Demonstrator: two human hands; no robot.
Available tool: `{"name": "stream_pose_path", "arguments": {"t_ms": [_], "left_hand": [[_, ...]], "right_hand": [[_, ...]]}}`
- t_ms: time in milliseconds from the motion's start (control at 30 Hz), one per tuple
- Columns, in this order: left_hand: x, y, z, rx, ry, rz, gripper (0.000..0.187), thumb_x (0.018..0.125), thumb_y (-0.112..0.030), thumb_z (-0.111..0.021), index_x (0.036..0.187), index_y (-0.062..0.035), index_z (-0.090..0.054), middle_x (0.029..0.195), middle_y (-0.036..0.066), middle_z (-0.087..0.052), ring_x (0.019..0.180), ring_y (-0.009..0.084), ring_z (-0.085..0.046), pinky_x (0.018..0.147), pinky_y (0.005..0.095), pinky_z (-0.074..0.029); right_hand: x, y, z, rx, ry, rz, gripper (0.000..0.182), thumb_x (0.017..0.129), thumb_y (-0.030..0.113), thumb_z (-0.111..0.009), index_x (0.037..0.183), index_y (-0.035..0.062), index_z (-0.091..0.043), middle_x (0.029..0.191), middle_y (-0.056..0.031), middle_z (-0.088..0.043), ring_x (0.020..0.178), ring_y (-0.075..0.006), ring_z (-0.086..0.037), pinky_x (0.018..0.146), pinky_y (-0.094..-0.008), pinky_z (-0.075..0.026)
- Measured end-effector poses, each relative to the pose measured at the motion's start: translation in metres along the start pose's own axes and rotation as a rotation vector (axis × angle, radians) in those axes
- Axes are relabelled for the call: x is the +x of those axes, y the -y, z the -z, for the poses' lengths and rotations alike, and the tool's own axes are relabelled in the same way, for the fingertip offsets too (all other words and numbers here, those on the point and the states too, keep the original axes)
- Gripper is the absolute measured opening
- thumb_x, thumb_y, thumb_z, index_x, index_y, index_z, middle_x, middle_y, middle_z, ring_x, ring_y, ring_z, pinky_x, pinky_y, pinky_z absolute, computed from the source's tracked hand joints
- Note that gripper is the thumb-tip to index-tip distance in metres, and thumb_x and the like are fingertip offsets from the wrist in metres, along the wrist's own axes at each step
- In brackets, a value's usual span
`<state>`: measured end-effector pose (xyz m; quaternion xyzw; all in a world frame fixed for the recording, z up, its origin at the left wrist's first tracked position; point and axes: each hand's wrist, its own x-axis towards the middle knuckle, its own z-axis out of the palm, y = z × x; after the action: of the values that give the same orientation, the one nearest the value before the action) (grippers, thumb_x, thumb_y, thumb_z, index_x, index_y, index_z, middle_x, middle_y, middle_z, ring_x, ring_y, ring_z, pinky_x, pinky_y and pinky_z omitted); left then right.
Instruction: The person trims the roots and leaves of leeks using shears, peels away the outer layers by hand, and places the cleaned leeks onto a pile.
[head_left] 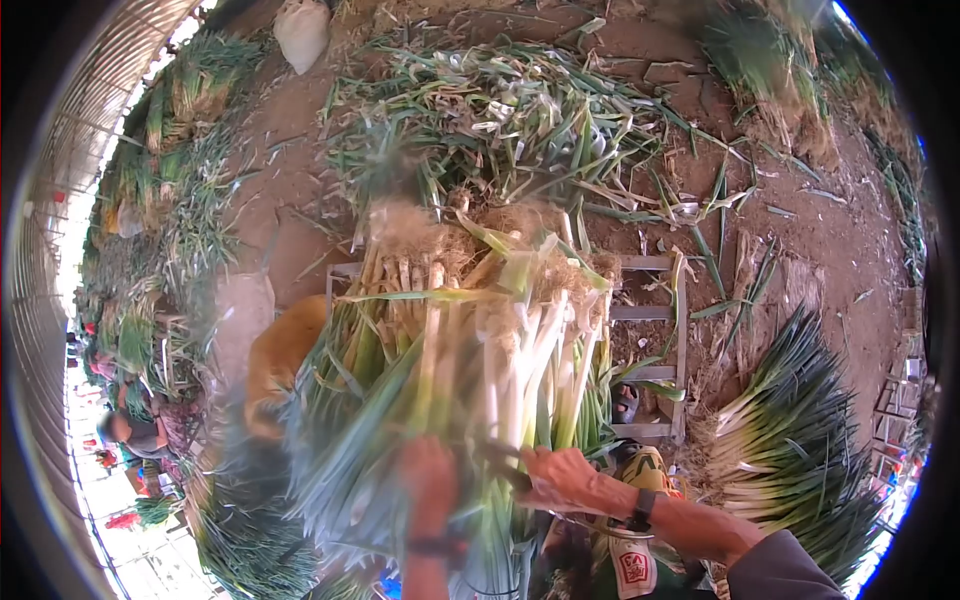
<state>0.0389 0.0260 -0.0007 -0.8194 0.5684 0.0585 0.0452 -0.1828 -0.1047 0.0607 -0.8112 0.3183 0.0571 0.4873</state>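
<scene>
A thick heap of green onions lies in front of me, with roots and white stems at the far end and green leaves toward me. My left hand is smeared by motion over the leaves on the near side, and its fingers cannot be made out. To its right, my right hand is closed at the lower stems. A dark, flat, blade-like tool sticks out from its fingers to the left; blur hides its exact kind. The heap rests on a metal frame, mostly covered.
Beyond the frame lies a pile of stripped leaves. Bundled green onions rest on the ground at right, and more bundles at lower left. A tan rounded object stands left of the heap. A person is at far left.
</scene>
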Motion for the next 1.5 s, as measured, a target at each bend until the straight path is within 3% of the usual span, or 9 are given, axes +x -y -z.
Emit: {"name": "stream_pose_path", "arguments": {"t_ms": [100,300,400,533,733,933,1100,1333,1500], "left_hand": [[0.001,-0.008,0.001,0.042,-0.024,0.023,0.031,0.078,-0.014,-0.071,0.104,-0.0033,-0.058,0.097,0.014,-0.054,0.096,0.0334,-0.055,0.084,0.047,-0.043],[0.003,-0.017,-0.014,0.088,-0.09,0.079,0.032,0.077,-0.011,-0.07,0.104,-0.0026,-0.056,0.097,0.014,-0.054,0.097,0.0343,-0.054,0.086,0.0472,-0.042],[0.005,-0.019,-0.019,0.09,-0.067,0.107,0.03,0.077,-0.009,-0.069,0.103,-0.0014,-0.055,0.097,0.015,-0.054,0.097,0.0349,-0.054,0.087,0.0475,-0.042],[0.014,-0.022,-0.021,0.075,-0.012,0.136,0.028,0.078,-0.006,-0.067,0.102,-0.0001,-0.054,0.097,0.016,-0.054,0.097,0.0348,-0.054,0.086,0.0474,-0.042],[0.022,-0.02,-0.028,0.1,-0.022,0.072,0.027,0.077,-0.004,-0.067,0.1,0.0,-0.054,0.097,0.016,-0.054,0.094,0.0352,-0.054,0.084,0.0476,-0.043],[0.038,-0.015,-0.007,-0.166,0.098,0.227,0.032,0.073,-0.012,-0.07,0.099,-0.0003,-0.056,0.099,0.021,-0.058,0.095,0.0407,-0.057,0.083,0.0508,-0.047],[0.044,-0.012,0.027,-0.425,0.176,0.35,0.038,0.072,-0.016,-0.071,0.104,0.0013,-0.061,0.107,0.021,-0.064,0.104,0.0421,-0.059,0.089,0.0497,-0.048],[0.018,-0.009,0.017,-0.386,0.103,0.364,0.042,0.075,-0.016,-0.07,0.112,0.0029,-0.063,0.106,0.024,-0.067,0.102,0.0427,-0.062,0.09,0.0492,-0.048],[-0.002,-0.009,0.006,-0.543,0.069,0.392,0.047,0.078,-0.018,-0.072,0.119,0.0019,-0.062,0.098,0.025,-0.07,0.09,0.0393,-0.068,0.085,0.0458,-0.051]], "right_hand": [[0.018,0.006,0.021,-0.013,0.047,-0.031,0.059,0.085,0.037,-0.063,0.12,-0.0103,-0.055,0.073,-0.023,-0.065,0.053,-0.0343,-0.063,0.042,-0.0456,-0.048],[0.056,-0.006,0.023,0.042,0.049,-0.21,0.07,0.086,0.036,-0.059,0.153,0.0249,-0.041,0.076,-0.0169,-0.068,0.052,-0.0259,-0.061,0.04,-0.0408,-0.046],[0.075,-0.013,0.021,0.011,0.066,-0.185,0.072,0.088,0.038,-0.058,0.155,0.0228,-0.038,0.075,-0.0176,-0.068,0.052,-0.0236,-0.061,0.039,-0.0389,-0.044],[0.091,-0.001,0.047,-0.024,0.08,-0.246,0.041,0.087,0.036,-0.064,0.107,0.0006,-0.064,0.074,-0.0093,-0.065,0.059,-0.0224,-0.063,0.05,-0.0392,-0.05],[0.119,-0.01,0.045,-0.097,-0.057,-0.198,0.04,0.084,0.039,-0.066,0.085,-0.0006,-0.066,0.074,-0.011,-0.064,0.061,-0.0241,-0.064,0.051,-0.0385,-0.049],[0.111,-0.008,0.059,-0.016,0.05,-0.234,0.043,0.088,0.041,-0.062,0.097,-0.0013,-0.066,0.073,-0.0089,-0.062,0.055,-0.0225,-0.06,0.05,-0.0393,-0.05],[0.035,0.005,0.071,0.241,0.29,-0.159,0.063,0.091,0.035,-0.061,0.148,0.0138,-0.047,0.066,-0.0094,-0.062,0.053,-0.0158,-0.059,0.042,-0.0335,-0.048],[-0.04,0.007,0.052,0.072,0.132,0.087,0.055,0.082,0.043,-0.073,0.106,-0.0021,-0.052,0.077,-0.0208,-0.064,0.061,-0.0406,-0.064,0.053,-0.0493,-0.052],[-0.051,0.002,0.044,0.114,0.146,0.162,0.057,0.081,0.045,-0.074,0.102,-0.0031,-0.051,0.078,-0.0217,-0.064,0.063,-0.0427,-0.064,0.055,-0.0501,-0.052]]}}
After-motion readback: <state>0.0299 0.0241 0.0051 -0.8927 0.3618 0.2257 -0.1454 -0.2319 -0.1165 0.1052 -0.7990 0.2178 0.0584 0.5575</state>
